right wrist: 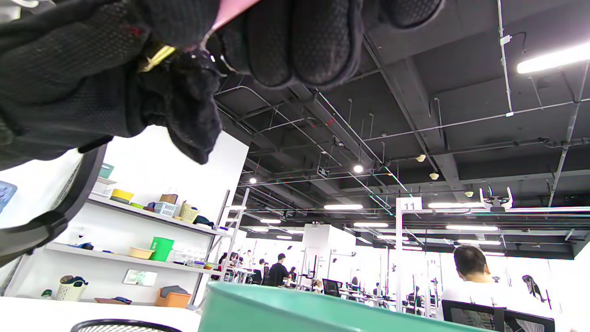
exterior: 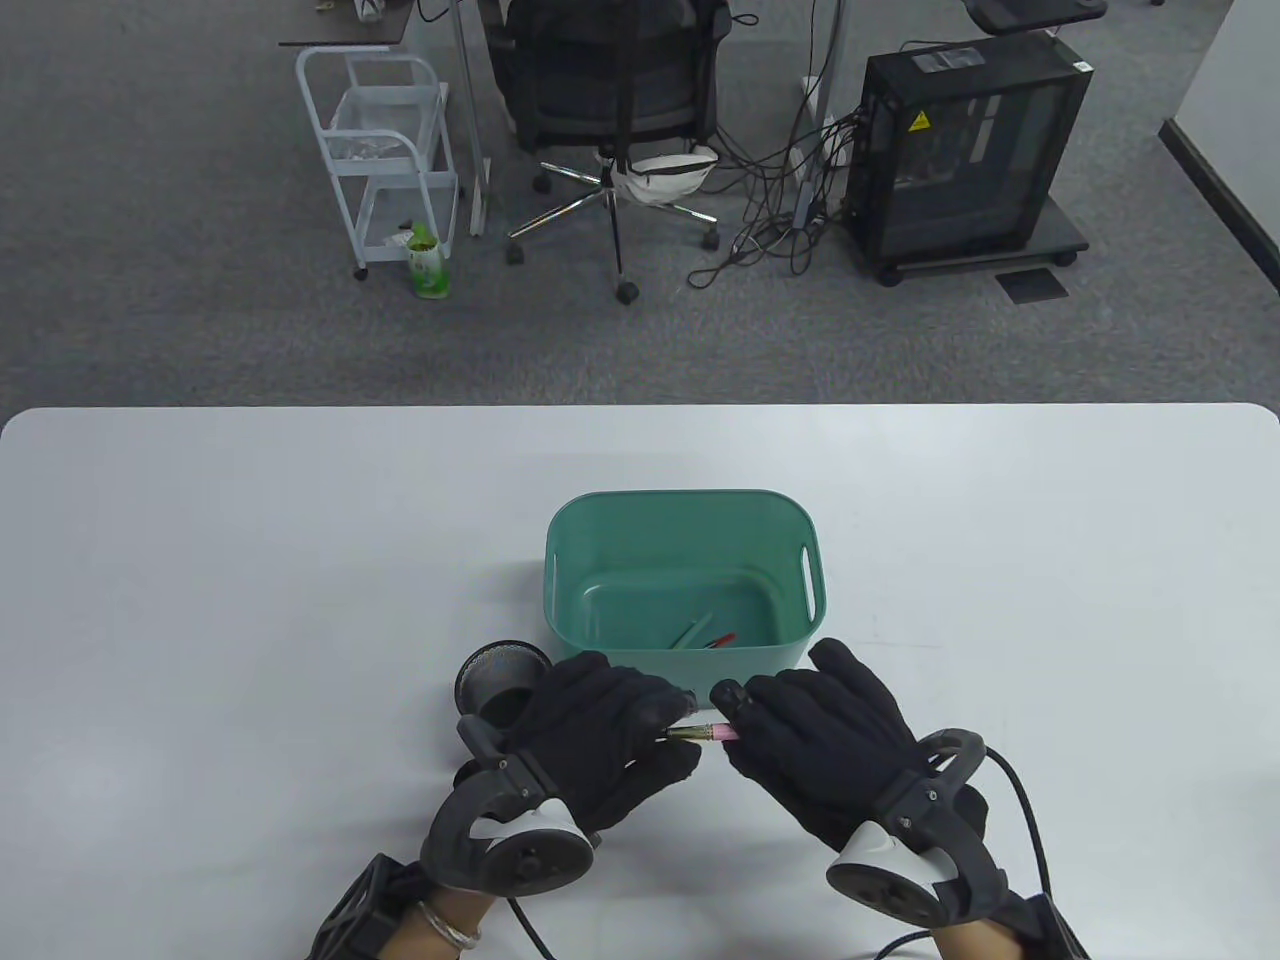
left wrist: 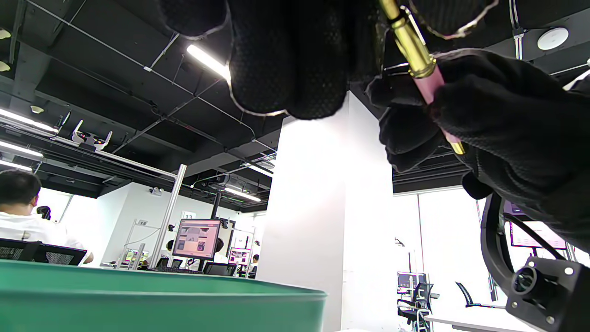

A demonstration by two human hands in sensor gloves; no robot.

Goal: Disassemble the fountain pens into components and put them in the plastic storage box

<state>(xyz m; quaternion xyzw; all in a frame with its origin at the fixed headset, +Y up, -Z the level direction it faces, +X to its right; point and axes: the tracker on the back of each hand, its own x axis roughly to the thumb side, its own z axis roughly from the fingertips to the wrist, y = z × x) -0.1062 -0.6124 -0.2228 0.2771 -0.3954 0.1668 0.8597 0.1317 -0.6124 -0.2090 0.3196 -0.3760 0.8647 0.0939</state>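
Both hands hold one pink fountain pen [exterior: 708, 735] with gold fittings just in front of the green plastic storage box [exterior: 603, 520]. My left hand [exterior: 610, 735] grips its gold end; my right hand [exterior: 800, 735] grips the pink barrel. The left wrist view shows the pen [left wrist: 417, 64] as a gold section meeting a pink barrel, between my left fingers [left wrist: 286, 55] and my right hand [left wrist: 507, 124]. In the right wrist view a pink sliver of the pen [right wrist: 230, 14] and a gold band show among the gloved fingers [right wrist: 299, 41]. Green and red pen parts [exterior: 705, 635] lie in the box.
A black mesh pen cup [exterior: 500, 685] stands on the white table [exterior: 200, 600] left of the box, partly behind my left hand. Beyond the table's far edge are an office chair [exterior: 615, 100], a white cart [exterior: 385, 150] and a computer tower [exterior: 965, 150].
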